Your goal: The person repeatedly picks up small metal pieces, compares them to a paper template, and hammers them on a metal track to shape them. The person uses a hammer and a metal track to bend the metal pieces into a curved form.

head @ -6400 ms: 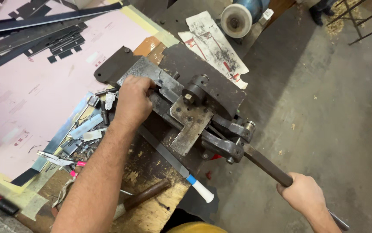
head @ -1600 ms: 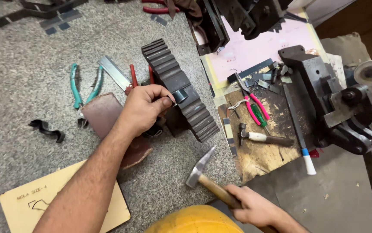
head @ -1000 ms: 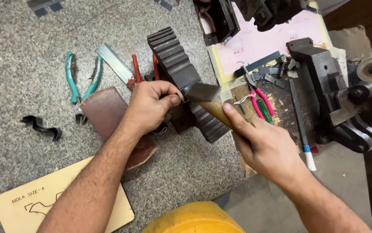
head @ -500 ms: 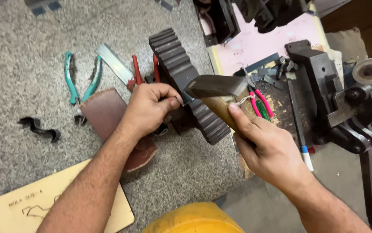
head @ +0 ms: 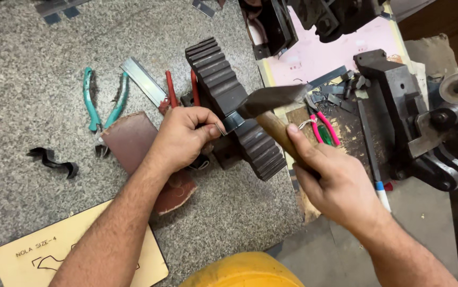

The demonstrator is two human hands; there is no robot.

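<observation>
The left hand (head: 181, 138) pinches a thin metal strip (head: 228, 123) against the grooved block (head: 237, 122); the right hand (head: 335, 186) grips the hammer (head: 274, 114) just above, near the worktop (head: 37, 64) edge.

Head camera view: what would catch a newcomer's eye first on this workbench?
First, the hammer in the right hand, its head over a dark ridged block at the middle of the grey speckled bench. The left hand pinches a small metal strip against that block. Green-handled pliers lie to the left, a heavy black press to the right.
</observation>
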